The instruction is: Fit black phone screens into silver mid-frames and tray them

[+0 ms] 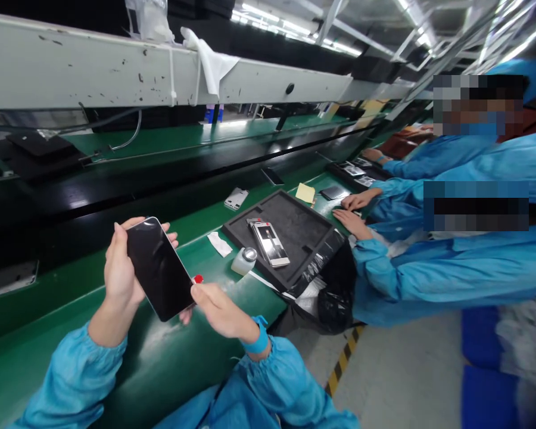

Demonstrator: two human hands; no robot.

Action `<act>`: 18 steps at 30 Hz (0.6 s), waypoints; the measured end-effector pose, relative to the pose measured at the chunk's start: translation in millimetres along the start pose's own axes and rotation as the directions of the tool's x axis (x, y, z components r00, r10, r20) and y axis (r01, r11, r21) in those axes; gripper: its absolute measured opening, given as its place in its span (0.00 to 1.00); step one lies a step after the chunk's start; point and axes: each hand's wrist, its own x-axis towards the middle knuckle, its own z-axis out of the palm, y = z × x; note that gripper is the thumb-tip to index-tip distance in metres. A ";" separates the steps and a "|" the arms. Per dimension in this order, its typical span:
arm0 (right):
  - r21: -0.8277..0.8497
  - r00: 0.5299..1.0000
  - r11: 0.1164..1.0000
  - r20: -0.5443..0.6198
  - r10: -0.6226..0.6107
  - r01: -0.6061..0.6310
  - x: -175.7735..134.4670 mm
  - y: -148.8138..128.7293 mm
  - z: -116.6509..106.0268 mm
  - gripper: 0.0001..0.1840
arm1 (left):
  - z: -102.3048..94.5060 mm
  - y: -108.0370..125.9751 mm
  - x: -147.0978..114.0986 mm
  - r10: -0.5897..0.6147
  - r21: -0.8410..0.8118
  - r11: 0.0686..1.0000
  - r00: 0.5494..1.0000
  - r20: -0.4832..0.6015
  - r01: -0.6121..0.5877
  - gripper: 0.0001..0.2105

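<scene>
- Fingers of your left hand (120, 271) wrap the phone (161, 268) from behind, thumb along the left edge, tips showing past the far edge; they are closed to just the phone's width.
- Your right hand (218, 307) pinches the lower right edge, thumb in front, a fingertip showing below; I cannot tell whether the red tab (198, 279) above that thumb belongs to the phone.
- So the phone sits tilted over the green bench (174, 375), dark face up. It seems midway through handling: lifted, not yet set down; whether work on it is finished I cannot tell.
- Past your right hand, a white scrap (219, 243) and a metal-capped bottle (243, 261) stand between you and the black tray (306, 241), obstructing that side.
- A white-framed handset (271, 244) lies in the tray, partly over another piece, taking up its left part.
- Beyond the tray lie a pale flat part (236, 198) and a yellow pad (305, 193); a co-worker's hands (355, 223) work close by its right side.
- Farther off, a white cloth (212, 62) drapes over the rail (84, 65).
</scene>
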 end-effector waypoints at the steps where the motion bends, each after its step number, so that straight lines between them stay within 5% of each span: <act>1: 0.024 0.999 0.999 0.043 0.028 -0.029 -1.9 3.1 -1.1 0.44 | -0.1 1.8 1.5 0.013 -0.025 1.000 1.000 -0.014 -0.014 0.19; 6: 0.028 0.983 0.998 0.177 0.055 -0.061 1.8 12.6 -13.3 0.45 | 2.2 -0.7 0.8 0.047 -0.062 0.997 0.999 -0.008 -0.048 0.18; 18: 0.209 0.998 0.977 -0.030 0.049 -0.042 18.4 35.0 21.1 0.44 | -2.0 -8.3 4.8 0.170 -0.064 0.983 0.984 -0.054 -0.174 0.20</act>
